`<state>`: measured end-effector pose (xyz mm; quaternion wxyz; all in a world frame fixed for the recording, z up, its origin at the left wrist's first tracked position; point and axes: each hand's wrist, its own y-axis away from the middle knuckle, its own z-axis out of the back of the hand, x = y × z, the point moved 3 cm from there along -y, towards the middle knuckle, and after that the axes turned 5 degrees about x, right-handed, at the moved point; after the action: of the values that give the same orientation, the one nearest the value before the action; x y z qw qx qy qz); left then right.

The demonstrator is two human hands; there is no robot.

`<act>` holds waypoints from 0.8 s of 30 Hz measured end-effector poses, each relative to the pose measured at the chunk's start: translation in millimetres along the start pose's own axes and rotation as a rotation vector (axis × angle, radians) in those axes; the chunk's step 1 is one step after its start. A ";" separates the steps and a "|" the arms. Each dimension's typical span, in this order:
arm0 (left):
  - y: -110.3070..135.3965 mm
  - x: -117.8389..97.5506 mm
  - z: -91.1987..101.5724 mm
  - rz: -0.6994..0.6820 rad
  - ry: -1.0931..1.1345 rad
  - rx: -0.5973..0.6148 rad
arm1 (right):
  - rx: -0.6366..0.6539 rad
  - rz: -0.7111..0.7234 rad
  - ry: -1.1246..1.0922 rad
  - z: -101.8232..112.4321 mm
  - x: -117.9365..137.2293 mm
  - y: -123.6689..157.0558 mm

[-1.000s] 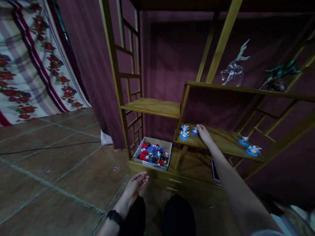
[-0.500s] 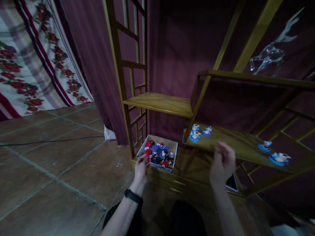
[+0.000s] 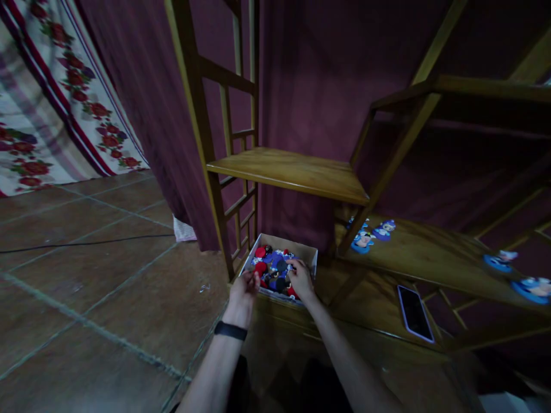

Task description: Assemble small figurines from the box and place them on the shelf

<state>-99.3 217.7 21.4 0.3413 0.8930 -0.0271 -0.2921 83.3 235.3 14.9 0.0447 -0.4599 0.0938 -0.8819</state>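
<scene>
Digging the right hand [image 3: 300, 279], fingers curled, into the small figurines [image 3: 274, 267] in the cardboard box [image 3: 284, 241] on the bottom ledge [image 3: 344, 293], grasp impossible to tell; left hand [image 3: 243, 287] half-closed at the near rim, hold likewise unclear; risking a floorward spill by leaning there

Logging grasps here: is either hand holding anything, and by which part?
Cannot tell: left hand sits at the box near rim, right hand reaches among the figurines; any grip is hidden.
</scene>
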 end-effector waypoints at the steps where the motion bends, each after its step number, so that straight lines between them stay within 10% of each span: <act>1: -0.2 -4.1 -2.5 -0.010 0.010 0.029 | 0.018 -0.002 0.030 -5.7 -2.6 -10.2; 10: -10.1 -14.1 -20.4 0.053 0.037 0.105 | 0.206 -0.059 0.325 -49.8 -24.0 -33.2; 24: -16.5 -26.2 -22.3 0.045 0.041 0.191 | 0.207 -0.247 0.318 8.9 -46.6 3.9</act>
<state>-111.4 250.1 37.6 0.2613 0.9264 -0.0678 -0.2623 117.2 238.0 -18.3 -0.0317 -0.3160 -0.0484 -0.9470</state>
